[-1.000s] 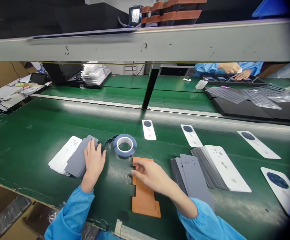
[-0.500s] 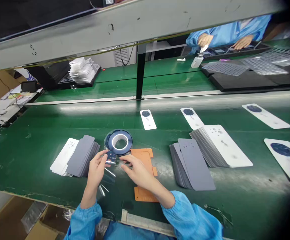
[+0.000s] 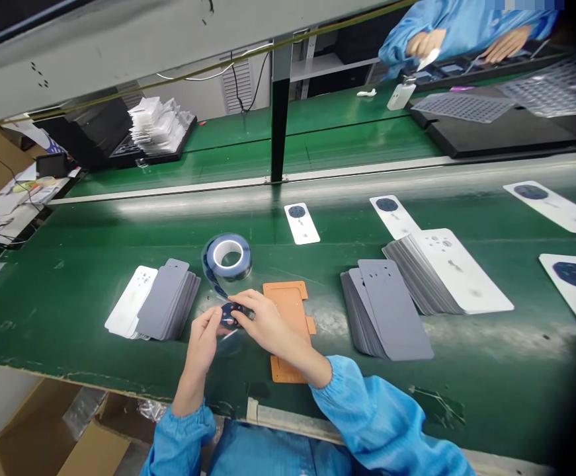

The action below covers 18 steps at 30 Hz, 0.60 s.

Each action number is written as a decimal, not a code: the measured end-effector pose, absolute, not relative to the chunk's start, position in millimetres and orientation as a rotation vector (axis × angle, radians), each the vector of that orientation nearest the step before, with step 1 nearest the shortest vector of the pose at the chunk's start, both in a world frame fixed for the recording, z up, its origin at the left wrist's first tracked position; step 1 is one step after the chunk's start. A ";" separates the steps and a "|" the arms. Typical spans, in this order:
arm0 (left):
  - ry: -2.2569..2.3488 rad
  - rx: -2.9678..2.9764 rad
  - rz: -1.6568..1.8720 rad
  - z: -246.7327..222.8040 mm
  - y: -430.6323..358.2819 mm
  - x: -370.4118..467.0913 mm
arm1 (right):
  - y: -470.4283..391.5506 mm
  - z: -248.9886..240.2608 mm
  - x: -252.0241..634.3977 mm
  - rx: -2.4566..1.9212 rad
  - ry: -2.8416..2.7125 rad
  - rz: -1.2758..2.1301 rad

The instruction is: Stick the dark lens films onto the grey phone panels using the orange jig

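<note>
A dark blue round sticker with small holes [image 3: 227, 316], on clear film, is between my two hands. My left hand [image 3: 203, 338] is closed, thumb and fingers pinching the film at its left edge. From the right, my right hand [image 3: 262, 320] has thumb and forefinger pressed together on the sticker. Just behind them lies a roll of dark blue stickers [image 3: 245, 261] with a white core, its strip running toward my hands. Under my right forearm is an orange fixture plate [image 3: 288, 301], partly covered by the arm.
White and grey phone-back panels [image 3: 159, 307] are stacked at left. Grey panels [image 3: 391, 311] and white panels [image 3: 466, 277] are fanned at right. Several white panels with dark circles [image 3: 302, 225] lie farther back. A black post [image 3: 278, 125] rises behind; a co-worker's hands [image 3: 426, 43] are across the bench.
My right hand has moved left and closed on the sticker, where before it was apart with fingers spread. My left hand still holds the film. The camera view has shifted slightly.
</note>
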<state>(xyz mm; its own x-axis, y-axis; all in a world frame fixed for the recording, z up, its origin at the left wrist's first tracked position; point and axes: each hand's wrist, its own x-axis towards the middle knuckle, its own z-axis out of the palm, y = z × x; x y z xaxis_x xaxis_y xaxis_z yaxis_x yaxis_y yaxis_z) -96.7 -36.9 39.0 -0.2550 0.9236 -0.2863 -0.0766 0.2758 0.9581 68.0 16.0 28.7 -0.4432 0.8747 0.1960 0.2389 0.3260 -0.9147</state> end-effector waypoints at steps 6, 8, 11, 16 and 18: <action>1.472 0.725 1.159 40.1 -35.8 -93.2 | 8.2 20.4 70.8 -0.941 -1.857 0.847; 1.491 0.737 1.143 41.9 -35.8 -95.6 | 4.9 23.1 75.8 -0.930 -1.846 0.933; 1.550 0.770 1.133 46.2 -35.2 -104.0 | -0.2 31.4 89.8 -0.967 -1.713 1.257; 1.951 1.015 1.125 56.8 -37.9 -121.8 | 2.2 39.4 130.2 -1.034 -1.416 1.616; 2.171 1.241 1.190 61.9 -41.6 -120.3 | 7.0 38.1 146.7 -1.104 -1.402 1.556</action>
